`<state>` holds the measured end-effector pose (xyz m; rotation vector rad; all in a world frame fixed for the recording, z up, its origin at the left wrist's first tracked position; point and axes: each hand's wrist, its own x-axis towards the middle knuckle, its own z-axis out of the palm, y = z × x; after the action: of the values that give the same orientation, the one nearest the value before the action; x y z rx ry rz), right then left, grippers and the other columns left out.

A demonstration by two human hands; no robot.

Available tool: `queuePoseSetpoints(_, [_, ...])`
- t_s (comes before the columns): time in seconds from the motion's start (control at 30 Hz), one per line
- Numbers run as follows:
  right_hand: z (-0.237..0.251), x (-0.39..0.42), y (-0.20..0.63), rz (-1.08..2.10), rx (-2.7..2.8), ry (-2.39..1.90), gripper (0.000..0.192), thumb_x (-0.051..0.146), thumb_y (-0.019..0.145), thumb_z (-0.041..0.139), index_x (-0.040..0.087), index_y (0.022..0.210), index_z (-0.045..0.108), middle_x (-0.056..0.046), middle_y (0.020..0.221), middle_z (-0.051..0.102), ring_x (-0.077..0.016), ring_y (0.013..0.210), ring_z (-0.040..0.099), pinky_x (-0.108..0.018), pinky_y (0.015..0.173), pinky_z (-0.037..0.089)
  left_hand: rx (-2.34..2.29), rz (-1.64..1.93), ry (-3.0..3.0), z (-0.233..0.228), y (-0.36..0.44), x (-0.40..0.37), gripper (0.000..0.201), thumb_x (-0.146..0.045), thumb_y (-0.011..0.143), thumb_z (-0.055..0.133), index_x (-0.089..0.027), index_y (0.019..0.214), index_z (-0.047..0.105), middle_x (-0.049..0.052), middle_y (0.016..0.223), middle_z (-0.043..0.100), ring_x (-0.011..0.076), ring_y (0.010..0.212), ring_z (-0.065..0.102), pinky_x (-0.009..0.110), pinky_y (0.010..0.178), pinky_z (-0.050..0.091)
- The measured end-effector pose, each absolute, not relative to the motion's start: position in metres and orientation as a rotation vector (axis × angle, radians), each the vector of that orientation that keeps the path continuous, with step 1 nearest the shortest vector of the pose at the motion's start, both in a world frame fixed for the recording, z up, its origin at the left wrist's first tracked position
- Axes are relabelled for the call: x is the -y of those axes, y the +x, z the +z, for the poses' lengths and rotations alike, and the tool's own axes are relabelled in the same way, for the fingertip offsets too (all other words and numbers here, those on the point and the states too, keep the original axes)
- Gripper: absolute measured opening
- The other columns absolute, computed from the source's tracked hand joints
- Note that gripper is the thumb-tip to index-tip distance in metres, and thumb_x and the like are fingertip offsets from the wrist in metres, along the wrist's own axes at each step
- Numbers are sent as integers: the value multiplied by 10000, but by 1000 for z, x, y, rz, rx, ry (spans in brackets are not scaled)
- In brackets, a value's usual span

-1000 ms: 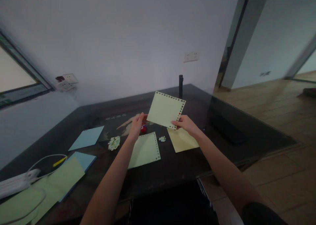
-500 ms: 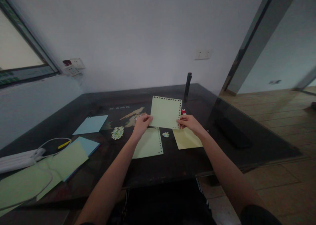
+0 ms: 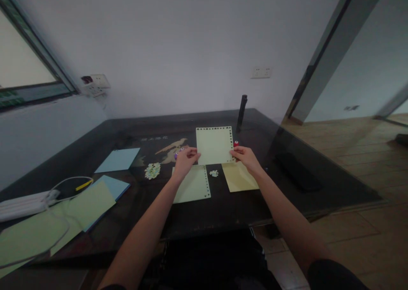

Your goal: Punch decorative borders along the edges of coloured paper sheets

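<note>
Where paper scraps (image 3: 213,173) lie, punched sheet (image 3: 191,184).

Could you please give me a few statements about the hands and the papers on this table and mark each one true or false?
1. Both hands hold the same pale green sheet. True: the left hand grips its lower left corner and the right hand its lower right.
2. The held sheet has punched holes along its edges. True.
3. A pink sheet lies under the right hand. False: it is a yellow sheet.
4. The table is white. False: it is dark.
5. A blue sheet lies to the left on the table. True.
</note>
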<state>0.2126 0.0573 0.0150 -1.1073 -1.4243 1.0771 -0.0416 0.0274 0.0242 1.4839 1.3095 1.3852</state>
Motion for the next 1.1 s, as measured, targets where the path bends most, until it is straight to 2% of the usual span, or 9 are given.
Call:
queuePoseSetpoints(0.23, [22, -58, 220, 1009, 1328, -1140, 377, 464, 551, 738, 140, 719, 647, -12, 612, 621, -113, 510, 511, -247, 486, 396, -1290, 1355, 1454, 26, -28, -23, 217, -270, 691, 655, -152, 850, 568, 3, 668, 628, 124, 560, 586, 254, 576, 486])
queuePoseSetpoints(0.33, [30, -54, 230, 976, 1312, -1156, 385, 439, 549, 742, 138, 771, 651, -13, 609, 626, -122, 506, 522, -259, 497, 412, -1262, 1411, 1462, 32, -17, -19, 280, -227, 713, 633, -178, 947, 487, -37, 623, 601, 109, 540, 570, 224, 552, 460])
queuePoseSetpoints(0.43, [36, -45, 246, 879, 1367, -1227, 384, 421, 586, 720, 138, 835, 653, -2, 582, 612, -123, 492, 514, -260, 492, 407, -1289, 1368, 1511, 37, 0, -13, 271, -177, 733, 605, -194, 946, 440, -57, 600, 586, 97, 519, 560, 203, 537, 434])
queuePoseSetpoints(0.7, [15, -11, 297, 739, 1471, -1388, 426, 430, 620, 673, 119, 910, 647, 3, 529, 580, -141, 489, 499, -272, 496, 394, -1403, 1040, 1785, 23, 43, -1, 148, -134, 732, 585, -204, 827, 495, -39, 594, 616, 123, 572, 597, 225, 588, 428])
queuePoseSetpoints(0.9, [-10, 6, 313, 630, 1536, -1500, 445, 401, 658, 619, 120, 1004, 634, -5, 561, 590, -167, 531, 530, -291, 548, 408, -1458, 843, 1843, 8, 61, 7, 150, -123, 721, 576, -213, 826, 519, -45, 565, 617, 128, 556, 613, 234, 605, 448])
queuePoseSetpoints(1.1, [-19, 15, 308, 534, 1571, -1543, 407, 387, 675, 580, 139, 991, 642, 3, 560, 566, -164, 524, 511, -289, 550, 403, -1451, 725, 1832, -4, 61, 12, 171, -137, 737, 587, -210, 884, 539, -41, 533, 618, 132, 505, 610, 243, 602, 463])
